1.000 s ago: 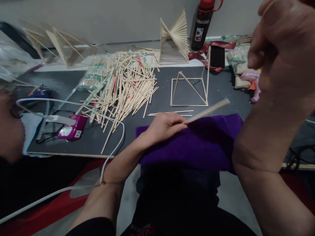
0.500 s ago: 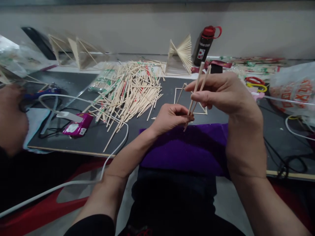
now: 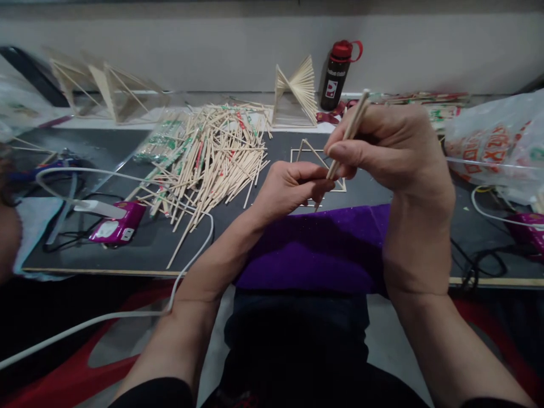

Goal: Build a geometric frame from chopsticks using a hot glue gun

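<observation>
Two thin wooden chopsticks [image 3: 355, 120], pressed close together and slanting up to the right, are held between both hands. My left hand [image 3: 293, 186] pinches their lower part, with the tips poking out below the fingers. My right hand [image 3: 378, 141] grips them higher up between thumb and fingers. Behind my hands, partly covered by them, a small frame of sticks [image 3: 296, 152] stands on the dark table. A large loose heap of chopsticks [image 3: 229, 150] spreads to the left of my left hand. A purple cloth [image 3: 310, 249] lies at the table edge below my hands.
At the back stand a twisted stick model [image 3: 295, 93], a dark bottle with a red lid [image 3: 335, 76] and larger stick frames [image 3: 106, 93]. A pink charger block [image 3: 119, 224] with a white cable is at left, a plastic bag [image 3: 497, 141] at right. Another person's hand [image 3: 8, 238] shows at far left.
The two chopsticks were slightly apart at the top and are now together. My right fingers have closed around them. The view has shifted a little to the right.
</observation>
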A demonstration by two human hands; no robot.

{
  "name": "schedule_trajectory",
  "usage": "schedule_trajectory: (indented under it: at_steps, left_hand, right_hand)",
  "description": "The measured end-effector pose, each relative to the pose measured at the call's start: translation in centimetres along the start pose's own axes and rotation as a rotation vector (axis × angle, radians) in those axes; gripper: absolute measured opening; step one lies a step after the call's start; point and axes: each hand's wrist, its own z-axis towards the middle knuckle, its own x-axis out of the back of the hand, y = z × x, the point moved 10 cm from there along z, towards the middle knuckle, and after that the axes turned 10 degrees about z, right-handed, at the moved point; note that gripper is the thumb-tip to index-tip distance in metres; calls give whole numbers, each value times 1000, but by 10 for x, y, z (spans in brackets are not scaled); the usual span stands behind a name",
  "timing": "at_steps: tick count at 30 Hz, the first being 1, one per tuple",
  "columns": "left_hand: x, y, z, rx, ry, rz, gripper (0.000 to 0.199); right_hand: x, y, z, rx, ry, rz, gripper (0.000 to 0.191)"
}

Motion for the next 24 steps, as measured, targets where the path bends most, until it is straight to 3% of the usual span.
schedule_trajectory:
  at_steps: [4,10,19,24]
  left_hand:
    - [-5,-11,-6,23,-27,-31,34]
    - [-8,-45,-10,54,-1,15,18]
    - [-27,-73,-16,25,-44,169,24]
    - [-35,-79,-19,2,-95,160,28]
  right_hand:
    - [-13,3,1,-29,-117,-26,27]
    - [-16,32,3,-142,-231,-214,25]
    - [-6,69,-19,-213,-240,-235,28]
    - [-3,73,-31,-201,-216,-202,28]
